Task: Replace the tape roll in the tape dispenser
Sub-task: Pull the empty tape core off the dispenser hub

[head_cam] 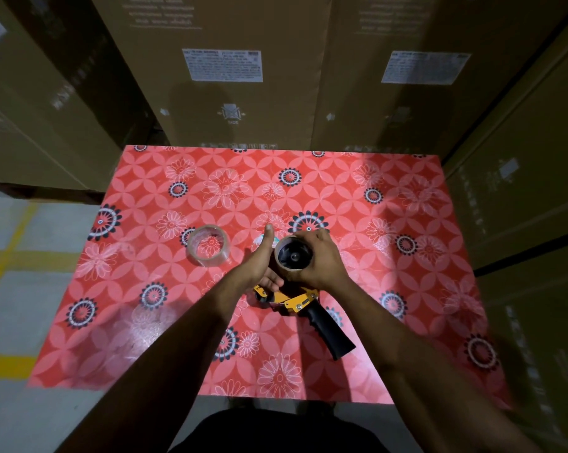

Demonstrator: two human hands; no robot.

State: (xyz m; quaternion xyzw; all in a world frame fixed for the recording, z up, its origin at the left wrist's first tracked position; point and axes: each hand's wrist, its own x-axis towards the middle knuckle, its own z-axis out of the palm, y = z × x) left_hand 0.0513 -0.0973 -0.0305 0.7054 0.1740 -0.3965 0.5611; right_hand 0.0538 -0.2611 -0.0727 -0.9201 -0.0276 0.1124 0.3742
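A yellow and black tape dispenser (303, 302) lies on the red flowered table (374, 289), its black handle pointing toward me and to the right. A nearly used-up roll (281, 261), just a brown core, sits on the dispenser's black hub. My right hand (323, 258) wraps around that core from the right. My left hand (263, 259) presses against the dispenser from the left, thumb stretched upward, fingers apart. A full roll of clear tape (208, 245) lies flat on the table, to the left of both hands.
Tall cardboard boxes (243, 76) with white labels stand right behind the table and along the right side. To the left is grey floor with yellow lines (8, 256). The table's near edge is just in front of my body.
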